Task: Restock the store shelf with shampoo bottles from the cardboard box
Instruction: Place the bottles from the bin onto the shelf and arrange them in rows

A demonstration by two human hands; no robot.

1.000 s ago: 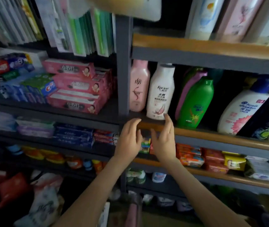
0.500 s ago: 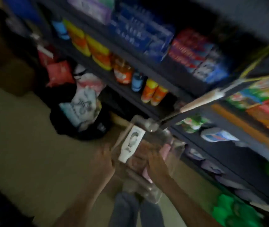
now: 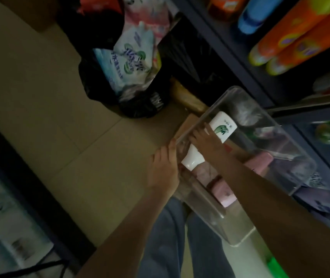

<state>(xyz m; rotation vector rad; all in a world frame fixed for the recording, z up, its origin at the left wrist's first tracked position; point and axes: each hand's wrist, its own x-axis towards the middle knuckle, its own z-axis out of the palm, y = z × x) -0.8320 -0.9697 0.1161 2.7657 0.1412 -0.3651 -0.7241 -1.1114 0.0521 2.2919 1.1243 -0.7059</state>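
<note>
Our right hand (image 3: 206, 140) grasps the white bottle (image 3: 223, 127) inside the clear bin (image 3: 296, 163); left hand (image 3: 163, 169) grip unclear; black bag (image 3: 140, 105) nearby.

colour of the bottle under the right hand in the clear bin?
The bottle is white with a green emblem on its label; head view.

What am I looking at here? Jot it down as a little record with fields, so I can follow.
Container: clear bin on the floor beside the shelf
Inside: white bottle with a green logo; pink bottles
Right hand: grips the white bottle
Left hand: against the bin's near wall; grip unclear
Nearby: black bag of packets; orange cans on the shelf
</note>
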